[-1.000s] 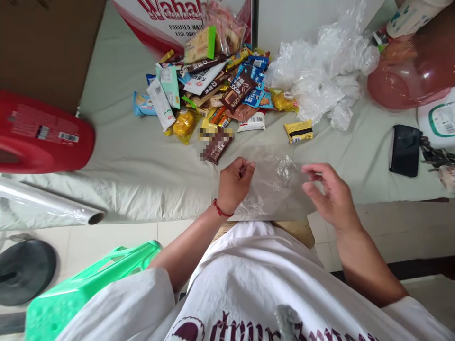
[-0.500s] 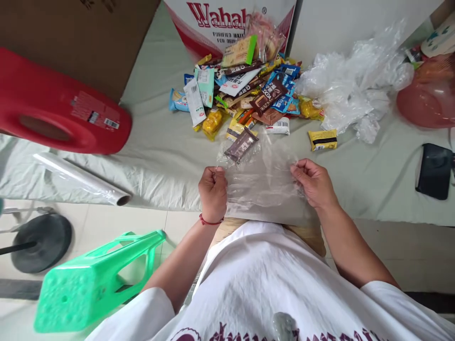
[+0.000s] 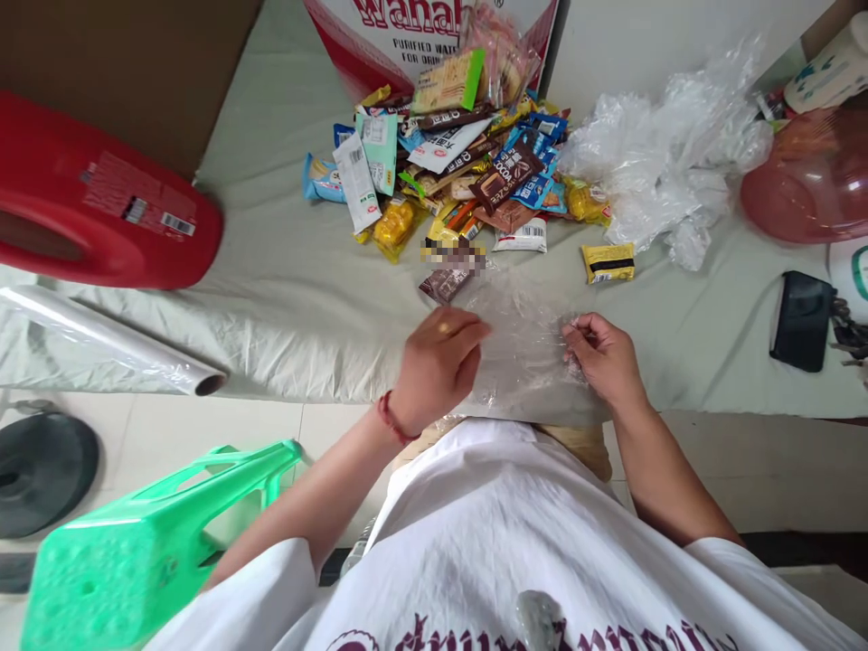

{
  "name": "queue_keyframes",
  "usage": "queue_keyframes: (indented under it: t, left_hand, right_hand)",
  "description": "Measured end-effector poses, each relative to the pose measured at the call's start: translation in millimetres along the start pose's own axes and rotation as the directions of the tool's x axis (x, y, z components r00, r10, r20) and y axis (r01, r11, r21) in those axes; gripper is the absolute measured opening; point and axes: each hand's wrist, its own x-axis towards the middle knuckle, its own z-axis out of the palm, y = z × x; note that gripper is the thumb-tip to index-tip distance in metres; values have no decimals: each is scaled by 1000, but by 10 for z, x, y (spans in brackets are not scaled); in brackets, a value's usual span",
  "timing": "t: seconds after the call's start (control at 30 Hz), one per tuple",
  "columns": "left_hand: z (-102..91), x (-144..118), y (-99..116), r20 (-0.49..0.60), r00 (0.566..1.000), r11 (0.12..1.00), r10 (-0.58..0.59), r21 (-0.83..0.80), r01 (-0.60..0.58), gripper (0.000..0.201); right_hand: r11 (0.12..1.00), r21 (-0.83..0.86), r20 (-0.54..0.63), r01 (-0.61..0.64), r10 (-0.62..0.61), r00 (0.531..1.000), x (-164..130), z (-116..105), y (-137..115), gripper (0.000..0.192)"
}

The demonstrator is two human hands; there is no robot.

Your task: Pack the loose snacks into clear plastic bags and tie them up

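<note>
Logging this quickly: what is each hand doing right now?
Left hand: fingers loosely curled, resting on the clear bag; a grip cannot be told.
Right hand: closed, pinching the bag's right edge.

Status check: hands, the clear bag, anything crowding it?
Left hand and right hand both pinching the clear plastic bag at the table edge. Bag flat, looks empty. Brown snack bar touching its far edge; snack pile just behind.

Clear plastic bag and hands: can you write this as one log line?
left hand: on clear thin plastic bag | right hand: pinching bag edge | brown snack packet: beside bag, on table
</note>
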Motion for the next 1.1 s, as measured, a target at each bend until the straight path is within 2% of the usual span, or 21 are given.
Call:
queue_keyframes:
  t: [0.07, 0.13, 0.23, 0.33, 0.37, 0.43, 0.47, 0.5, 0.57, 0.6, 0.67, 0.8, 0.87, 0.93, 0.97, 1.03, 1.1]
  left_hand:
    - [171, 150, -142, 147, 989, 999, 20, 36, -25, 30]
    - [339, 211, -304, 214, 977, 990, -11, 139, -20, 37]
    - [479, 158, -446, 235, 971, 957, -46, 289, -25, 46]
    - [495, 78, -443, 221, 974, 922, -58, 385, -33, 50]
    - [491, 67, -426, 222, 973, 914, -56, 404, -39, 51]
    - [484, 69, -392, 237, 971, 905, -43, 420, -62, 53]
    - [483, 79, -380, 246, 969, 904, -32, 420, -77, 53]
    - [481, 89, -375, 256, 967, 905, -17, 415, -94, 53]
    - [470, 102, -382, 274, 962, 907, 11, 401, -125, 52]
    - [459, 102, -395, 279, 960, 908, 20, 397, -135, 52]
    - [425, 88, -434, 273, 962, 906, 15, 403, -128, 52]
    - [352, 42, -514, 272, 962, 903, -22, 418, -97, 55]
    - [333, 32, -528, 285, 958, 905, -21, 414, -103, 55]
    - [328, 34, -524, 288, 957, 904, -20, 414, -105, 56]
    - [327, 38, -520, 288, 957, 903, -20, 416, -106, 56]
    - [327, 44, -511, 288, 957, 899, -11, 422, -117, 56]
    - [324, 49, -509, 287, 958, 896, 1, 426, -128, 55]
  right_hand:
    - [998, -57, -32, 36, -38, 999, -1, -60, 24, 32]
    - [988, -135, -106, 74, -88, 990, 10, -202, 83, 29]
    - [973, -225, -203, 52, -99, 974, 16, -541, 214, 24]
    - [955, -295, -289, -4, -85, 954, -20, -830, 244, 19]
    - [944, -331, -334, 6, -123, 934, -36, -864, 204, 18]
    - [896, -432, -368, 106, -282, 886, -57, -800, 55, 17]
    - [853, -484, -324, 196, -383, 865, -57, -709, -35, 18]
    - [794, -526, -228, 304, -476, 849, -47, -591, -119, 20]
    - [650, -557, 57, 518, -592, 804, 10, -334, -223, 27]
    - [585, -556, 189, 591, -603, 775, 59, -226, -230, 32]
    - [503, -571, 343, 648, -571, 746, 185, -107, -158, 39]
    - [503, -634, 366, 587, -473, 801, 449, -229, -17, 36]
    - [522, -665, 320, 533, -446, 836, 539, -282, -138, 33]
    - [508, -678, 292, 532, -478, 828, 601, -189, -397, 32]
    - [480, -666, 319, 572, -510, 799, 629, -80, -556, 30]
    - [387, -601, 451, 700, -559, 696, 685, 241, -879, 29]
    - [289, -543, 595, 788, -529, 605, 745, 628, -1146, 32]
